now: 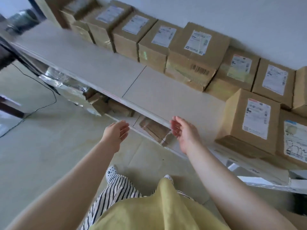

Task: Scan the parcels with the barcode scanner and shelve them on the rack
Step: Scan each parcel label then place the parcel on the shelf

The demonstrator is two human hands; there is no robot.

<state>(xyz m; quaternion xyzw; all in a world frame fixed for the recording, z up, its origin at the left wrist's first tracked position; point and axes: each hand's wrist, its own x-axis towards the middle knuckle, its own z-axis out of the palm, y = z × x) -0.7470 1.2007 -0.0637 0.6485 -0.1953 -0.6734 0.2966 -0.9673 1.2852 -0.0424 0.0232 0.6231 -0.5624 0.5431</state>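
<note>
A long pale shelf board of the rack runs from upper left to lower right. Several brown cardboard parcels with white labels line its back edge against the wall, among them a large one in the middle. A nearer parcel stands at the front right of the shelf. My left hand and my right hand hover just in front of the shelf's front edge, palms facing each other, fingers apart, holding nothing. No barcode scanner is in view.
A lower shelf holds more parcels and a silver foil bag. A black cable trails over the pale floor at left. A dark object sits on the floor at the far right.
</note>
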